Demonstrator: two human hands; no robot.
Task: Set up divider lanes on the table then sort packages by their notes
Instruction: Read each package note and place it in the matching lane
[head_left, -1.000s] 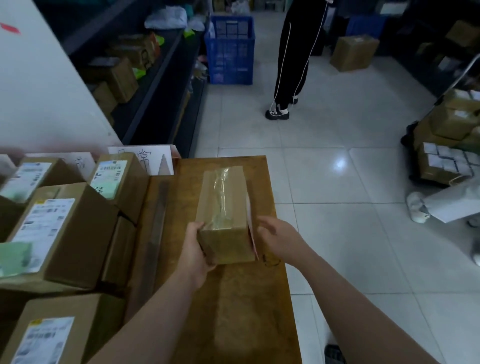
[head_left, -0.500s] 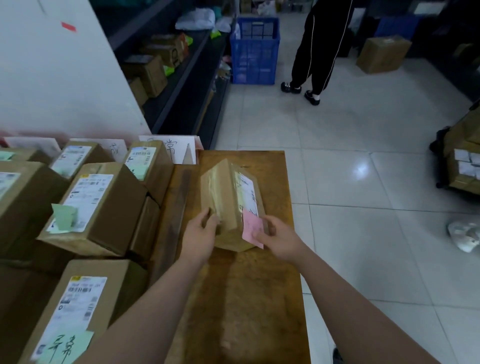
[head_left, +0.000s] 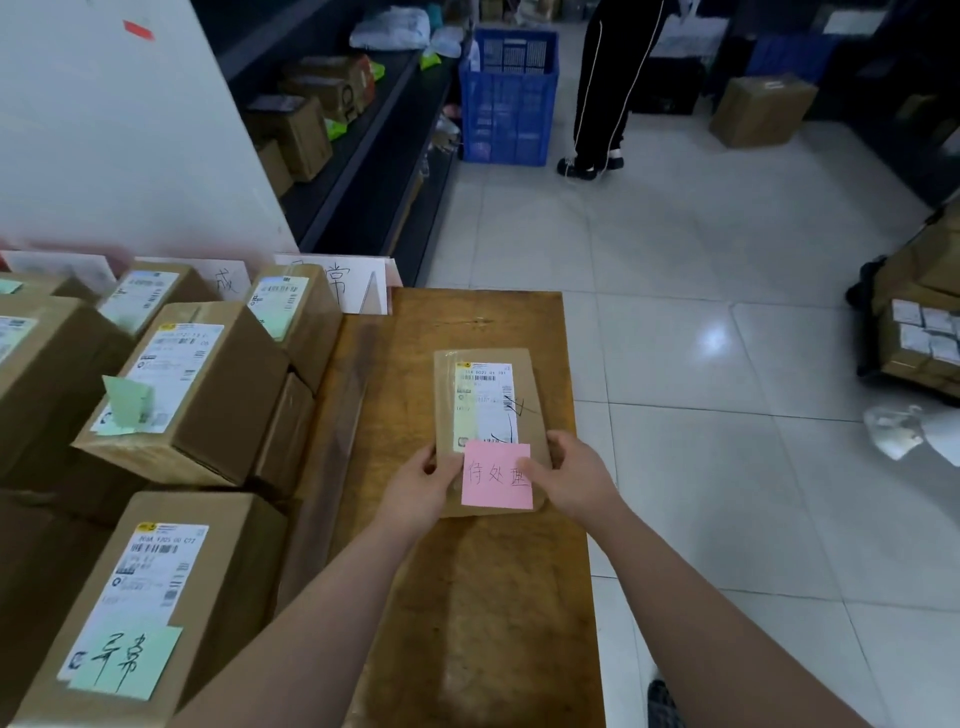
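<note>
A flat brown package lies label-up on the wooden table, in the rightmost lane. A pink note with handwriting covers its near end. My left hand grips the package's near-left edge, thumb on top. My right hand grips the near-right edge, thumb touching the pink note. A long wooden divider strip runs along the table to the left of the package. Beyond it stand several boxes with green notes.
White folded lane signs stand at the table's far edge. A person in black trousers stands by a blue crate on the tiled floor. Dark shelves with boxes line the left wall; a loaded cart sits right.
The package was turned from standing on its edge to lying flat with label and pink note facing up. Both hands stayed on its near end.
</note>
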